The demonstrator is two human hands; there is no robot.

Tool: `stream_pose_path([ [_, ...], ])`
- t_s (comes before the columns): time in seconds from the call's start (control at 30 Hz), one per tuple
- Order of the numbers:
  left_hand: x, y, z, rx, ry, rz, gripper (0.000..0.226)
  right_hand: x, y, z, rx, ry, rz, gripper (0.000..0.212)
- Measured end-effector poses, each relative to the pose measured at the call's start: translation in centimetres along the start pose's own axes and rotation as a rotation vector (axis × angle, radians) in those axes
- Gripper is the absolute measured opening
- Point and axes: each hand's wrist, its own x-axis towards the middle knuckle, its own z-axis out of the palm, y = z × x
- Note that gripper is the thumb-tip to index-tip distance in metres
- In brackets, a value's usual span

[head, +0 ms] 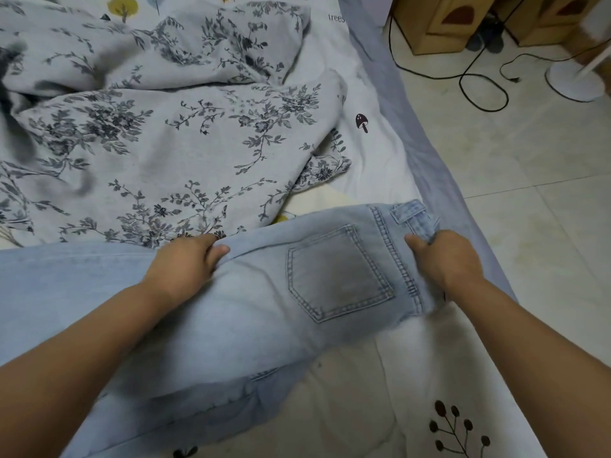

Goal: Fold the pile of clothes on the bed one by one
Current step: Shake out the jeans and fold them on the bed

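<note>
Two bare forearms reach in from the bottom corners, the nearest things in view, and both hands sit on a pair of light-blue jeans (251, 312) spread across the near part of the bed. Their legs run off the left edge, and the waistband lies at the right, close to the bed's edge, with one back pocket (337, 276) facing up.

At the left, the jeans' far edge meets a crumpled grey floral quilt (148, 133) that covers most of the upper left. The left hand (185, 269) grips that far edge of the denim near the seat, fingers curled over the fold and thumb tip showing beside it, right against the quilt's hem.

Further right, past the pocket, the right hand (443, 262) clutches the waistband, fingers wrapped round bunched denim just below a belt loop (408, 211).

Under the jeans lies a white bed sheet (373, 385) printed with small motifs: a dark mushroom above the waistband and a brown twig with berries near the bottom right. A pale blue border runs along the bed's right side.

Beyond it, on the tiled floor (529, 180), black cables (476, 74) loop in front of cardboard boxes (439, 24), and a white round fan base (575, 81) stands at the far right.
</note>
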Motion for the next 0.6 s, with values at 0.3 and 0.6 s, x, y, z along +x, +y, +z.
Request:
stream_pose_path([
  [0.3,2.4,2.5,-5.3,-0.36,-0.544,0.056,0.03,0.0,4.7,-9.3,-0.258,-0.212,0.045,0.065],
  [0.6,-3.4,7.1,3.3,0.104,0.156,0.297,0.043,-3.9,2.4,1.4,-0.268,0.355,-0.35,0.065],
])
